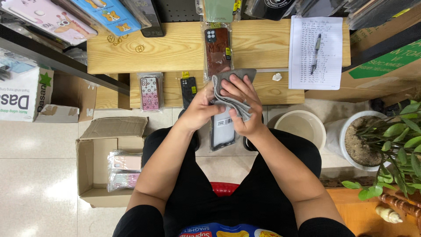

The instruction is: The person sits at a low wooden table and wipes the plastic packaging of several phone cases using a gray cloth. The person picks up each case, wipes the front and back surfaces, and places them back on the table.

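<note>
My left hand [199, 109] grips the upper part of a clear plastic packet with a dark phone case [222, 131] in it, held upright over my lap. My right hand [240, 104] presses a folded grey cloth [232, 94] against the top of that packet. The cloth hides the packet's upper end. Just beyond my hands, a brown phone case in a clear packet [218, 50] lies on the wooden shelf [175, 48]. A pink patterned case [149, 92] and a black case [188, 90] lie on the lower wooden step.
An open cardboard box [94, 169] on the tiled floor at my left holds packed phone cases [125, 169]. A paper sheet with a pen [315, 52] lies on the shelf at right. A cream bucket [300, 127] and a potted plant [368, 140] stand at right.
</note>
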